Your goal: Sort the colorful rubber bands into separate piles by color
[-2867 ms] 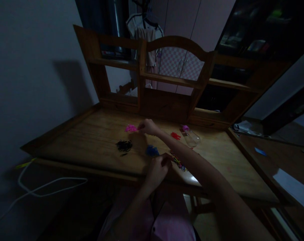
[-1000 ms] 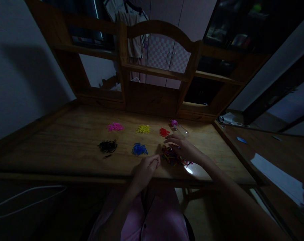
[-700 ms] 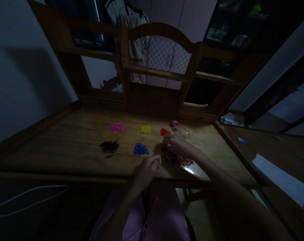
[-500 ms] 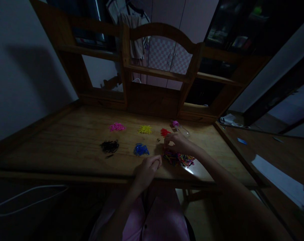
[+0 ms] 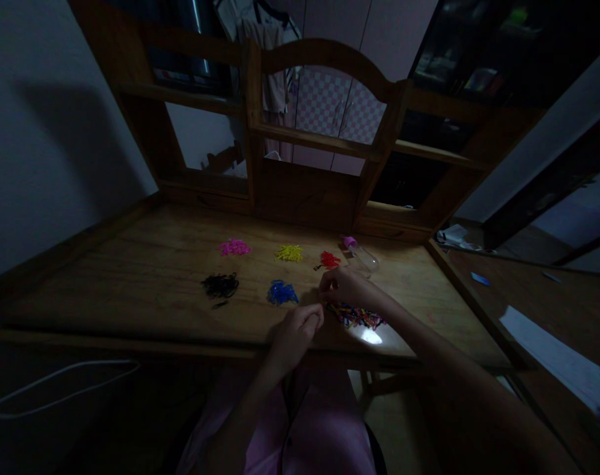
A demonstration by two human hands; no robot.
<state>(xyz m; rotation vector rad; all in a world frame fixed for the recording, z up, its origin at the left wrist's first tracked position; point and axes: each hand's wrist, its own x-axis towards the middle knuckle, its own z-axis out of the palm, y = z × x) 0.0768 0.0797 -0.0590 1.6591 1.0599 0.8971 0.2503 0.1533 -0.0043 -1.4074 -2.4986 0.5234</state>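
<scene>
My right hand (image 5: 347, 287) hovers at the upper left of a mixed pile of small coloured rubber bands (image 5: 358, 316). Its thumb and fingertips are pinched; whatever is between them is too small to make out. Close beside it, my left hand (image 5: 298, 331) rests near the table's front edge, fingers curled closed, their contents hidden. Sorted bands lie in separate heaps: blue (image 5: 282, 292) just beyond my left hand, red (image 5: 330, 259) beyond my right, yellow (image 5: 289, 253), pink (image 5: 235, 247) and black (image 5: 221, 285) further left. A small dark band (image 5: 318, 267) lies by the red heap.
A clear bottle with a pink top (image 5: 363, 254) lies behind my right hand. The wooden table (image 5: 146, 277) has a shelf unit (image 5: 304, 191) along its back. On the side surface at right are a paper sheet (image 5: 552, 356) and a blue card (image 5: 479, 278).
My right hand has shifted slightly left and down, so its fingertips are nearer my left hand. The left hand stays closed in about the same place. The view has shifted slightly.
</scene>
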